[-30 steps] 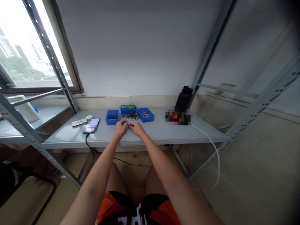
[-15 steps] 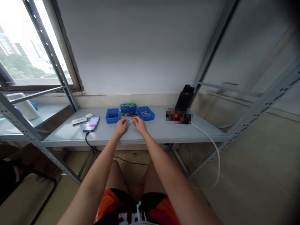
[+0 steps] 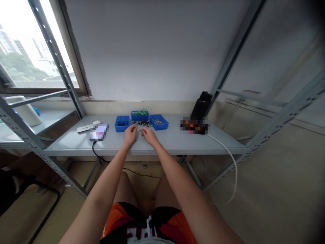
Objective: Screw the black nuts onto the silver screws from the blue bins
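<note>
My left hand [image 3: 130, 134] and my right hand [image 3: 148, 135] are close together over the grey table, fingers pinched toward each other. Whatever sits in the fingertips is too small to make out. Just beyond them lies a pile of small black and silver parts [image 3: 142, 123]. Around that pile stand three blue trays: the left tray [image 3: 122, 128] with dark pieces, the back tray [image 3: 140, 118] with green strips [image 3: 141, 112], and the right tray [image 3: 159, 127] with small silvery pieces [image 3: 158, 121].
A phone [image 3: 99, 131] on a black cable [image 3: 94, 149] and a white object [image 3: 85, 128] lie at the left. On the right are a black bottle [image 3: 201, 105] and a blurred-out dark and orange item [image 3: 194, 126] beside a white cable [image 3: 230, 152]. Metal shelf posts frame both sides.
My hands have drawn slightly closer together, still pinched. The whole view has shifted a little; the trays and the pile stay as they were.
</note>
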`<state>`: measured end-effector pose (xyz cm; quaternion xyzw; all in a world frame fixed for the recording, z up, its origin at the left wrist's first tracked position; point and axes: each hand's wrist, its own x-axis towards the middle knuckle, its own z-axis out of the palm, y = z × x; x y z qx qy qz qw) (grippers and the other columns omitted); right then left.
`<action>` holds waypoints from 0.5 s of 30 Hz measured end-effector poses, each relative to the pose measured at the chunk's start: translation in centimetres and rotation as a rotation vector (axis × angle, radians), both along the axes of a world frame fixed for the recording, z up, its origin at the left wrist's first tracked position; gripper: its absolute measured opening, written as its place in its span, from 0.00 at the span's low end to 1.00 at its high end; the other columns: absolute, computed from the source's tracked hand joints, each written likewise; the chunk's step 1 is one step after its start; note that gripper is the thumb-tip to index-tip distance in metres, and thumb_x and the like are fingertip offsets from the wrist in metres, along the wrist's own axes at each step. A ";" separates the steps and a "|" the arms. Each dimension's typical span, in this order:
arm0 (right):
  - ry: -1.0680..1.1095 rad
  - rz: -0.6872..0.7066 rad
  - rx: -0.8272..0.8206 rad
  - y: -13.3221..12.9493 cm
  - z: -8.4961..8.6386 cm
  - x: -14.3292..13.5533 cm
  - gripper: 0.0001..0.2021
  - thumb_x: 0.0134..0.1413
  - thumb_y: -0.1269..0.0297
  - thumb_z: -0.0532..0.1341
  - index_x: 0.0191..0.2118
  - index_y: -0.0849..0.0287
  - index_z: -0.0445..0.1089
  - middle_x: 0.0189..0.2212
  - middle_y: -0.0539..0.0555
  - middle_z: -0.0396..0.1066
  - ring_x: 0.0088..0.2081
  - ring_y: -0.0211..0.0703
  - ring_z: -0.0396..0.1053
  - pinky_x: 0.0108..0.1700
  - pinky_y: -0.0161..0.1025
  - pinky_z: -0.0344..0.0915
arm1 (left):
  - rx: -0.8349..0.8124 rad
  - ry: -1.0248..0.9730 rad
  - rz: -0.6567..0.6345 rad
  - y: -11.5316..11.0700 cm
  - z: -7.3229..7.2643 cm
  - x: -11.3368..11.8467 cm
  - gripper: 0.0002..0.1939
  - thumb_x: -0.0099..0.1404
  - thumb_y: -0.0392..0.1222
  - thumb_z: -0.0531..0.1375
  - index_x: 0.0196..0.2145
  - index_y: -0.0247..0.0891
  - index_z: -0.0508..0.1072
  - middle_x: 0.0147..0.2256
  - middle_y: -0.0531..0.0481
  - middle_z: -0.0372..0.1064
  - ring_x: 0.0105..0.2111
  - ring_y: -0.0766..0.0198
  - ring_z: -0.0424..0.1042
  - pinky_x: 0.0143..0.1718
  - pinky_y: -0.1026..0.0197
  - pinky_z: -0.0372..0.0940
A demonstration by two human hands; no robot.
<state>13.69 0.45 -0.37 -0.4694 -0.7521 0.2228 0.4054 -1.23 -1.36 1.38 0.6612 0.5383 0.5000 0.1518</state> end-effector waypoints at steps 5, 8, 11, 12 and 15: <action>-0.214 0.025 0.066 -0.7 0.2 -0.4 0.10 0.63 0.64 0.54 0.37 0.57 0.73 0.33 0.55 0.76 0.36 0.43 0.71 0.40 0.36 0.63 | 0.017 -0.027 -0.083 -0.3 0.2 0.3 0.09 0.63 0.39 0.58 0.35 0.35 0.77 0.37 0.44 0.76 0.37 0.60 0.72 0.45 0.59 0.65; -0.189 0.008 0.063 -0.5 0.2 -0.3 0.10 0.62 0.63 0.55 0.37 0.57 0.74 0.33 0.54 0.76 0.34 0.43 0.70 0.39 0.36 0.63 | -0.022 -0.006 -0.057 -0.1 0.1 0.2 0.09 0.62 0.39 0.58 0.35 0.35 0.78 0.38 0.43 0.76 0.39 0.58 0.72 0.45 0.58 0.65; -0.144 -0.030 0.046 -0.3 0.2 -0.1 0.10 0.62 0.62 0.56 0.36 0.57 0.74 0.31 0.54 0.75 0.33 0.43 0.70 0.37 0.36 0.62 | -0.042 0.071 -0.079 0.1 0.0 0.1 0.09 0.62 0.39 0.59 0.34 0.35 0.79 0.36 0.43 0.76 0.39 0.57 0.72 0.46 0.57 0.65; -0.139 -0.036 0.041 -0.2 0.1 -0.1 0.10 0.62 0.62 0.56 0.36 0.57 0.74 0.31 0.53 0.75 0.33 0.43 0.70 0.37 0.36 0.62 | -0.043 0.088 -0.087 0.2 -0.1 0.1 0.09 0.62 0.39 0.58 0.34 0.35 0.79 0.36 0.43 0.76 0.39 0.57 0.72 0.46 0.57 0.65; -0.162 -0.043 0.044 -0.3 0.1 -0.1 0.10 0.62 0.63 0.56 0.36 0.57 0.75 0.31 0.54 0.75 0.33 0.43 0.70 0.38 0.36 0.62 | -0.056 0.093 -0.097 0.3 -0.1 0.1 0.09 0.61 0.39 0.59 0.33 0.36 0.79 0.36 0.43 0.76 0.38 0.58 0.73 0.45 0.57 0.65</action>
